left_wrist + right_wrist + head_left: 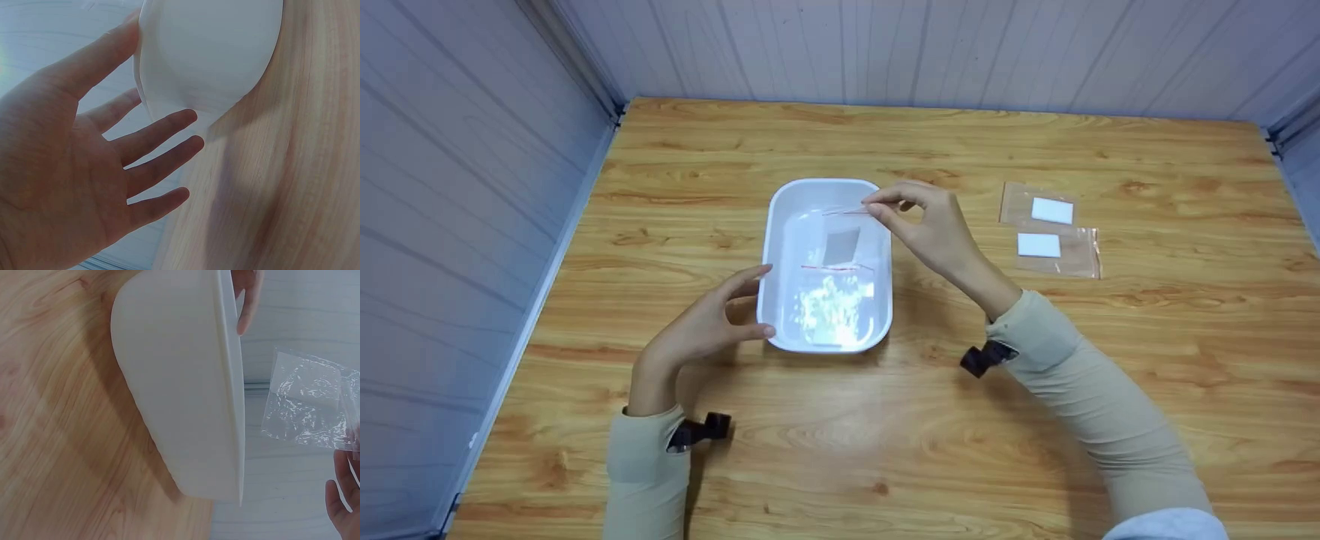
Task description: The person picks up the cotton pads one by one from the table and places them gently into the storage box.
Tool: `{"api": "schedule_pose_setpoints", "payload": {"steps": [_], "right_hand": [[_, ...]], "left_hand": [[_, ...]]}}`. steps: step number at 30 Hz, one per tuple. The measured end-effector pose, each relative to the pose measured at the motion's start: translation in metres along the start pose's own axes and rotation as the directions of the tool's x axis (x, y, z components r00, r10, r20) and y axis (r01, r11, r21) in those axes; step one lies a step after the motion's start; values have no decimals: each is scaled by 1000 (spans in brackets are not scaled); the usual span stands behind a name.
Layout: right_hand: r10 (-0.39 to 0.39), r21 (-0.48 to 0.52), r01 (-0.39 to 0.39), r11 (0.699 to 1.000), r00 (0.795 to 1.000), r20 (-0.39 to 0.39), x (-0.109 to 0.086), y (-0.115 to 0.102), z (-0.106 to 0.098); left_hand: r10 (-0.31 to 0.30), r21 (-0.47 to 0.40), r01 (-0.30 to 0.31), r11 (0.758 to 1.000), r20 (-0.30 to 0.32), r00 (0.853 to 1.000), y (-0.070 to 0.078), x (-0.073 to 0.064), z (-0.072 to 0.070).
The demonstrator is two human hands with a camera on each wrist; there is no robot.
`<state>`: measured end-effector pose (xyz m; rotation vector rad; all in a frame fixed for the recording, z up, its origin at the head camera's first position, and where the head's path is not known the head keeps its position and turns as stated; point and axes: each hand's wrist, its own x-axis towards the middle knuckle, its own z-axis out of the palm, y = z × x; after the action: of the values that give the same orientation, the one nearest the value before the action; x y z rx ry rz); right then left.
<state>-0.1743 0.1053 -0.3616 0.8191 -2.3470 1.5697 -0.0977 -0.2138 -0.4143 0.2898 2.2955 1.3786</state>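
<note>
A white rectangular tray (766,225) stands on the wooden table. My left hand (697,322) is at its left side, thumb and a forward finger touching the rim. The other fingers stretch out straight beside the tray's outer wall in the left wrist view. Over the tray's far right corner, my right hand (926,217) pinches a clear zip bag (306,402) by its edge, between thumb and fingertips. A pale flat piece (309,377) shows inside that bag. Lower in the tray there is a red-edged clear bag (829,300), partly hidden by glare.
To the right of the tray lie two clear zip bags, a far one (1016,202) and a near one (1076,259), each with a white rectangular piece. Pale panel walls (885,52) stand behind and left of the table (840,435).
</note>
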Motion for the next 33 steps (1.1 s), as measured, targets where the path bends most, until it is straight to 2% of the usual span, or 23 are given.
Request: {"api": "schedule_pose_setpoints", "payload": {"steps": [8, 19, 23, 33], "right_hand": [[11, 17, -12, 1000, 999, 33, 8, 10, 12], [55, -7, -55, 998, 994, 94, 12, 26, 31], [67, -29, -65, 997, 993, 101, 13, 32, 36], [76, -95, -62, 994, 987, 144, 14, 40, 43]], "left_hand": [[0, -8, 0, 1000, 5, 1000, 2, 1, 0], [-4, -10, 4, 1000, 1, 1000, -1, 0, 0], [10, -6, -10, 1000, -3, 1000, 0, -1, -1], [-3, 3, 3, 1000, 1, 1000, 1, 0, -1]]}}
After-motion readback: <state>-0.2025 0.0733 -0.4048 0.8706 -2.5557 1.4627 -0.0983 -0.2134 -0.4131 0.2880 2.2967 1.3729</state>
